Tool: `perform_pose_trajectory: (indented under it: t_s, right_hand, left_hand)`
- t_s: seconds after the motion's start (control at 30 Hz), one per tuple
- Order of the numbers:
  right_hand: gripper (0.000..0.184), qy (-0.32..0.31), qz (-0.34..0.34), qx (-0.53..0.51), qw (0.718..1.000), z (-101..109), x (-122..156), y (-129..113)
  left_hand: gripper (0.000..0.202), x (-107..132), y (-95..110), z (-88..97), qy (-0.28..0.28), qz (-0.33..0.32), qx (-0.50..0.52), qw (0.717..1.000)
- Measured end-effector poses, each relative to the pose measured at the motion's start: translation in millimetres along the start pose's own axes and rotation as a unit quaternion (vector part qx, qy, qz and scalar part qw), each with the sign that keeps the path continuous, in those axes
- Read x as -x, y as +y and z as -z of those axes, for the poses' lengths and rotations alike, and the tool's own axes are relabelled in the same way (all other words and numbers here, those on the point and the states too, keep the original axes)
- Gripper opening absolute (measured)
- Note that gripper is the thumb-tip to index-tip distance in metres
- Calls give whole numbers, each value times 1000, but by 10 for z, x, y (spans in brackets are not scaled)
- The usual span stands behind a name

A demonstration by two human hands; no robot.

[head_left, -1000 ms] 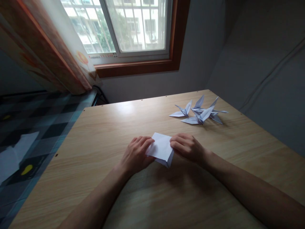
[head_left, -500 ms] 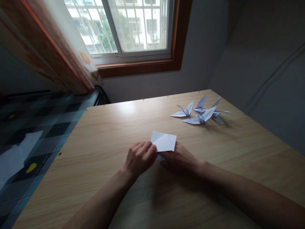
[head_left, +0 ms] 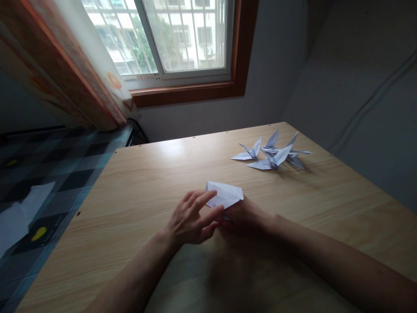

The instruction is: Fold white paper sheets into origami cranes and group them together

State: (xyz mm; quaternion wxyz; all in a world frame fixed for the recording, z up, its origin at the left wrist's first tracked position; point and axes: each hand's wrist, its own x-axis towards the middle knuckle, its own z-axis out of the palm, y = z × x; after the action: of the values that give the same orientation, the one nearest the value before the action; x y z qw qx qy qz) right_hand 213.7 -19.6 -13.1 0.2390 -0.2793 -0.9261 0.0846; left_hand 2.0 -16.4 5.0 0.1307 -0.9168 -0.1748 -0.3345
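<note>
A small folded sheet of white paper (head_left: 230, 194) is held above the table, its upper face showing crease lines and a raised flap at the left corner. My right hand (head_left: 248, 214) grips it from beneath and from the right; most of those fingers are hidden behind the paper. My left hand (head_left: 192, 219) lies at the paper's left side with its fingers spread. The index fingertip rests on or just over the upper face, and I cannot tell which. The left thumb is low, near the paper's lower edge.
Several folded paper cranes (head_left: 272, 161) stand grouped toward the far right of the wooden table (head_left: 156, 182). To the left, white sheets (head_left: 19, 219) lie on a checked cloth (head_left: 78, 179). Behind the table are a barred window (head_left: 192, 39) and a curtain (head_left: 81, 69).
My left fingers have opened from their closed hold on the paper's left edge and spread over its face. The paper has gone from flat to creased, with a flap lifted.
</note>
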Motion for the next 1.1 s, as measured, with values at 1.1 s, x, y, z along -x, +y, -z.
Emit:
perform_pose_trajectory:
  t_s: [1.1]
  right_hand:
    - [18,-3,-21,-83,996,179,264,237]
  left_hand:
    - [8,-90,12,75,-80,-37,-145,986]
